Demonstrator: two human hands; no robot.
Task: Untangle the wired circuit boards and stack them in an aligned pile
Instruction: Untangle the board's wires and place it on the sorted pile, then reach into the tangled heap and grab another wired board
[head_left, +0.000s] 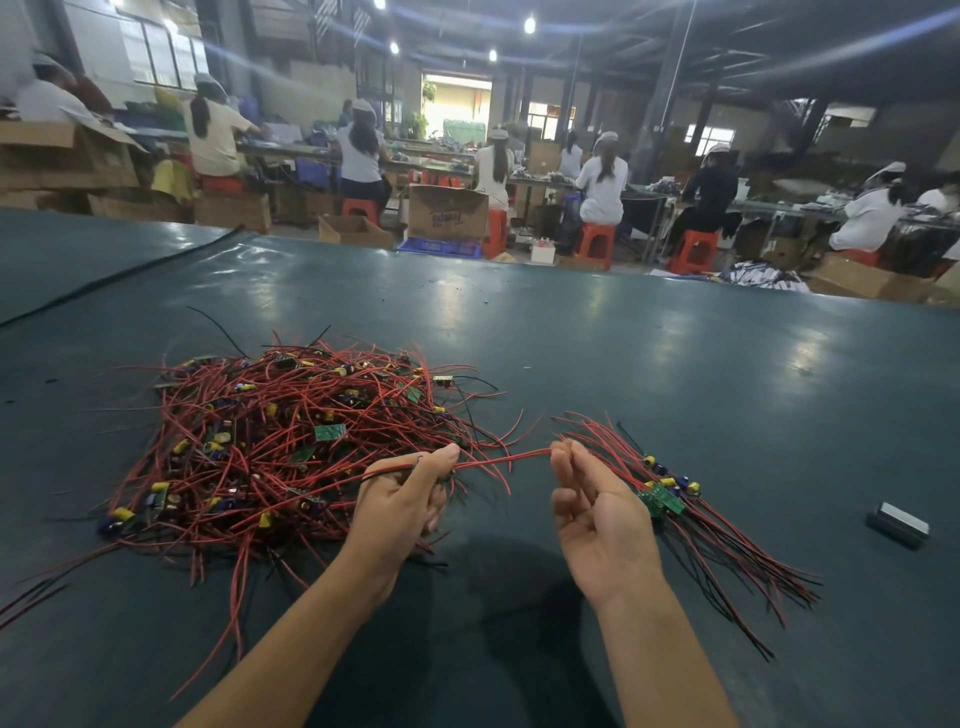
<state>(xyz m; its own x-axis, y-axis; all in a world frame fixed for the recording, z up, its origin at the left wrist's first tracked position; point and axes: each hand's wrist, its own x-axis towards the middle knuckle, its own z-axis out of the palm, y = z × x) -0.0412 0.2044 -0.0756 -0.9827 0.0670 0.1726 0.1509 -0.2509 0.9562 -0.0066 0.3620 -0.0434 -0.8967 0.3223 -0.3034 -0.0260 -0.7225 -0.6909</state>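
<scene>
One broad dark green table (597, 332) carries everything. The tangled heap (270, 447) of red-wired circuit boards, with yellow and blue parts showing among the wires, spreads to the left of and beyond the left hand (410, 499), its nearest strands running right under that hand's fingers. A smaller sorted bundle (662, 499) lies just behind and to the right of the right hand (597, 514): green boards stacked close together, their red and black leads fanning out away from the palm toward the near right.

Both hands hover just above the table, a little apart. The left hand is clenched round a few strands at the heap's near edge, thumb pressed on top. The right hand is turned palm up with its fingers curled in, and its fingertips (563, 457) pinch the end of a single red wire (504, 457), which runs almost taut from one grip to the other. Farther right of the right hand, well apart from the bundle, sits a small dark block (898, 524) with a pale top.
</scene>
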